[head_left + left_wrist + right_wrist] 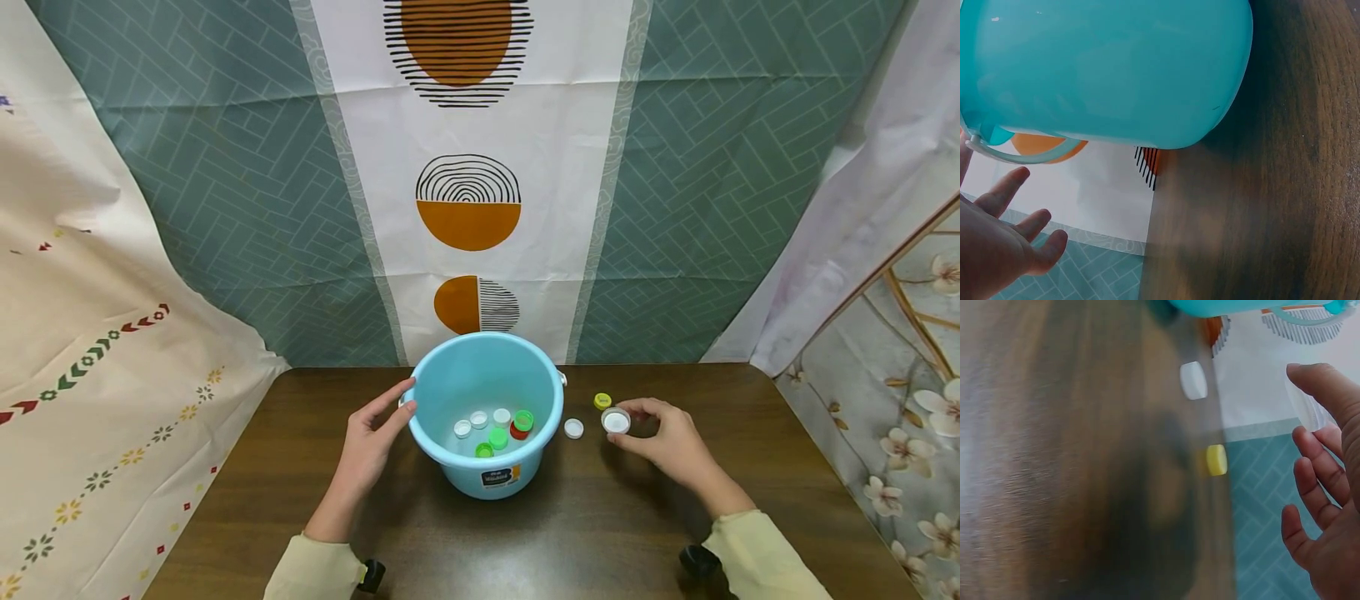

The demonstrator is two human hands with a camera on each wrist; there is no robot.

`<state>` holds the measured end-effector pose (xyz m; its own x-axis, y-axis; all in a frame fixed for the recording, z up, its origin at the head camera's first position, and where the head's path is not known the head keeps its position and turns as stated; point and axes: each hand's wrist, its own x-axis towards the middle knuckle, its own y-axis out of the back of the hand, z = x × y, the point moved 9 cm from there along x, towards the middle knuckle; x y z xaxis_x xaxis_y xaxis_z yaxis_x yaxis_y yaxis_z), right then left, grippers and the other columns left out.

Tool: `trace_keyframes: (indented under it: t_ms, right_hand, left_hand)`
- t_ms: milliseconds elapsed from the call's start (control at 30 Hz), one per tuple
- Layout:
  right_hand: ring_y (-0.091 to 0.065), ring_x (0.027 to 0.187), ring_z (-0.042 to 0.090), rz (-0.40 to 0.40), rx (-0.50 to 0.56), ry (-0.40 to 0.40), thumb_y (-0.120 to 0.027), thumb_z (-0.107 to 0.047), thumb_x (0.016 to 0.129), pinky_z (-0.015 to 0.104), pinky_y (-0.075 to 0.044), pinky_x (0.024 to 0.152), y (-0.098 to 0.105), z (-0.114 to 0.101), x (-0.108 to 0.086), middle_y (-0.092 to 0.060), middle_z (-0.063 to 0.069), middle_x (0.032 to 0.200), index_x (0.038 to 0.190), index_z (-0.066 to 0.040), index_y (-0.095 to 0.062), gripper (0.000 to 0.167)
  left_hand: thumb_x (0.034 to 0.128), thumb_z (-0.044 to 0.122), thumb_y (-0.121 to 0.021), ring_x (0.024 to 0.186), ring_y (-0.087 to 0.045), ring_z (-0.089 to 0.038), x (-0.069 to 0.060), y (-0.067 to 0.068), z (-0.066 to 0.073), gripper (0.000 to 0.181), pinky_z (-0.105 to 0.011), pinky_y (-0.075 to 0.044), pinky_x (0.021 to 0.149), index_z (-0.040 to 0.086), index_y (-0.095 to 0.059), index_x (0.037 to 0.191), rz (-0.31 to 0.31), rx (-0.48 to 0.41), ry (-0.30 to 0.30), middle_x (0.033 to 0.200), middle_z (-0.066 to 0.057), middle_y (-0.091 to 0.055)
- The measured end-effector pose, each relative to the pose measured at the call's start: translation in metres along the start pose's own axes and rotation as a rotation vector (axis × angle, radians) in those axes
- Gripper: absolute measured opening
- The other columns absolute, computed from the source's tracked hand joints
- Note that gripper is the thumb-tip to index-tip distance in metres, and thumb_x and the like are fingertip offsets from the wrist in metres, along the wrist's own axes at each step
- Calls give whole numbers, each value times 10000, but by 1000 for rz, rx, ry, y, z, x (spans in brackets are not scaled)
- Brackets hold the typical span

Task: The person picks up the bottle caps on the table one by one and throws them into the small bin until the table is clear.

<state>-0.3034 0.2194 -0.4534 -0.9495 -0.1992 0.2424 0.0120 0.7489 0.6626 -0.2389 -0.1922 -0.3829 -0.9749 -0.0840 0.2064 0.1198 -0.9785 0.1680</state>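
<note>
A light blue bucket (487,479) stands upright on the table. Inside lie white caps (462,428), green caps (498,437) and a red cap (517,432) partly under a green one. My left hand (369,437) touches the bucket's left rim with its thumb and forefinger; the other fingers stay apart from the bucket's wall in the left wrist view. To the right of the bucket, my right hand (667,439) pinches a round white cap (616,421) between thumb and fingers, above the table. A smaller white cap (573,428) and a yellow cap (602,401) lie near that hand.
The dark wooden table (570,542) ends at the back against a green and white patterned cloth (675,250). A cream cloth (135,375) hangs on the left, and a flowered cloth (885,400) on the right. The bucket's handle (1029,155) hangs at its side.
</note>
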Motion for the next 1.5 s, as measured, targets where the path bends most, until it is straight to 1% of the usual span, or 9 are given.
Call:
trace_keyframes:
  t_ms: [67,200,333,433,567,800,1100,1433,1500]
  right_hand:
    - [-573,904,149,11,4,15,-789,-472,687,352,-483,759,4,-5,3,-665,-72,1011,1071,-243,-658,466]
    - [-558,900,116,38,7,36,-788,-462,695,295,-468,749,12,-17,12,-662,-81,1014,1099,-240,-656,480]
    - [-538,895,109,72,29,44,-783,-454,705,272,-450,736,20,-29,21,-657,-87,997,1107,-246,-656,470]
    - [-534,900,118,93,49,52,-782,-446,709,291,-444,753,25,-40,27,-653,-82,987,1107,-256,-658,458]
    - [-537,922,113,109,72,51,-787,-446,702,304,-450,775,28,-55,34,-642,-79,999,1110,-267,-654,466]
    - [-563,975,125,133,100,42,-779,-482,694,315,-464,791,29,-83,43,-633,-83,1037,1113,-260,-646,492]
    - [-531,1029,162,103,127,88,-755,-485,726,410,-478,837,22,-115,55,-615,-41,1088,1166,-244,-630,517]
    - [-495,974,134,61,130,103,-754,-504,721,360,-475,784,4,-142,67,-602,-76,1056,1156,-265,-635,510]
    - [-500,981,142,51,139,110,-756,-500,720,364,-469,795,0,-147,68,-604,-82,1058,1146,-262,-638,502]
  left_hand:
    - [899,223,-631,1180,-547,-139,0,0,0,377,-224,-502,853,133,-599,1264,2,0,4,1310,-35,-581]
    - [897,223,-634,1180,-545,-137,1,1,-2,376,-225,-503,852,142,-601,1262,2,-1,0,1306,-35,-586]
    - [895,239,-635,1188,-537,-125,5,3,-14,368,-222,-499,856,190,-605,1259,6,2,-1,1301,-8,-591]
    - [898,249,-631,1195,-528,-112,8,5,-25,366,-220,-498,856,219,-602,1261,11,12,-1,1308,11,-585]
    - [896,265,-633,1210,-517,-109,9,5,-32,370,-223,-494,866,240,-598,1263,16,12,-2,1319,30,-576]
    - [891,281,-637,1219,-515,-130,9,6,-29,366,-217,-485,879,256,-603,1255,22,13,-12,1310,46,-581]
    - [893,269,-636,1212,-520,-116,9,5,-31,372,-221,-495,864,249,-597,1263,19,10,-10,1316,35,-577]
    - [887,280,-643,1212,-515,-104,9,6,-33,374,-221,-489,870,256,-601,1258,17,8,1,1312,48,-580]
    - [889,266,-642,1210,-518,-125,7,5,-25,377,-218,-491,860,231,-601,1262,9,8,-3,1314,22,-580]
